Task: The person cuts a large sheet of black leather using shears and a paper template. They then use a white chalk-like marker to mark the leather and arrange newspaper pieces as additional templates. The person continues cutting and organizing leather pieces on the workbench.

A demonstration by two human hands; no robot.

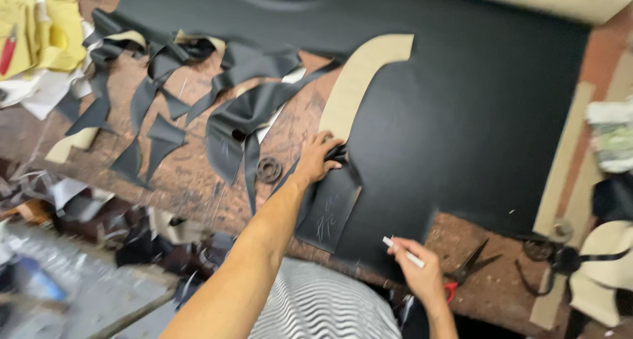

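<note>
A large sheet of black leather-like material [461,102] lies spread over a worn wooden table [198,174]. My left hand [318,158] grips a bunched edge of a smaller black cut piece [333,210] with chalk marks, lying on the sheet's left edge. My right hand [417,270] holds a short white chalk stick [403,252] just above the sheet's near edge. A beige, curved folded-back underside of the sheet [359,75] shows beyond my left hand.
Black offcuts [237,118] and strips litter the table's left half. A small round metal ring [269,169] lies near my left wrist. Red-handled scissors [465,273] rest right of my right hand. Yellow cloth [46,29] sits at the far left; bags and straps [593,260] at the right.
</note>
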